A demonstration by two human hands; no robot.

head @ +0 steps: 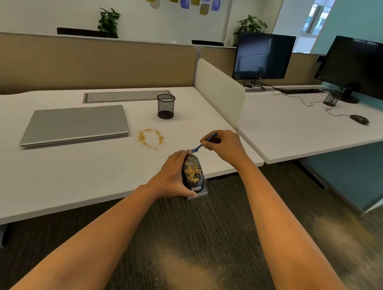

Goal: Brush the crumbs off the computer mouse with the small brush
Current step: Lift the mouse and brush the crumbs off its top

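At the desk's (101, 182) near edge, the computer mouse (192, 173) is gripped by the left hand's (172, 175) fingers — crumbs cover its top. The small brush (203, 143) is pinched in the right hand (223, 146), bristles just beside the mouse's front. Crumbs could be flicked onto the floor, or the mouse knocked off, if swept too hard.

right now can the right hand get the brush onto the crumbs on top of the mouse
Probably yes. The right hand holds the brush with its head just past the mouse front; the left hand grips only the side, leaving the crumbed top uncovered.
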